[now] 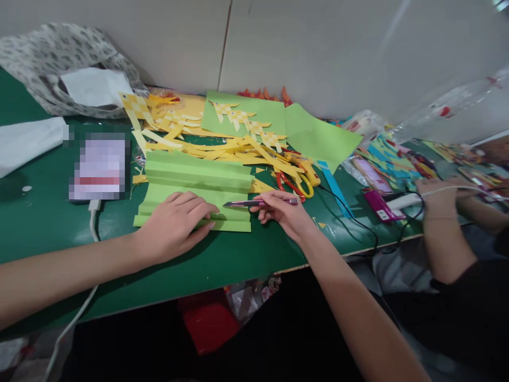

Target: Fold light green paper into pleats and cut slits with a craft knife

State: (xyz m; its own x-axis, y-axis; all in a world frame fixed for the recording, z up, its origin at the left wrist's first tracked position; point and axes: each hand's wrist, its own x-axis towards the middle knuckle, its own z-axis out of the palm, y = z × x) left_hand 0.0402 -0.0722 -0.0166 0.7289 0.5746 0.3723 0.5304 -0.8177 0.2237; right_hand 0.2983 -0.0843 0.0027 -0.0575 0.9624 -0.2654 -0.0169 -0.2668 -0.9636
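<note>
A pleated sheet of light green paper [199, 183] lies on the green table in front of me, its folds running left to right. My left hand [177, 217] rests palm down on the paper's near left part, fingers stretched out and holding nothing. In my right hand [280, 212], at the sheet's right edge, is a slim purple craft knife [260, 202], gripped like a pen. Its dark pointed tip is over the paper, just right of my left fingertips; whether it touches cannot be made out.
Yellow paper strips [222, 151] and woven paper fish shapes [246, 124] lie behind the sheet. Red-handled scissors [288, 183] and a yellow glue gun [306, 167] are at right, near a blue strip [336, 191]. A cabled phone [101, 167] lies left. A co-worker's arm [441, 228] reaches in at far right.
</note>
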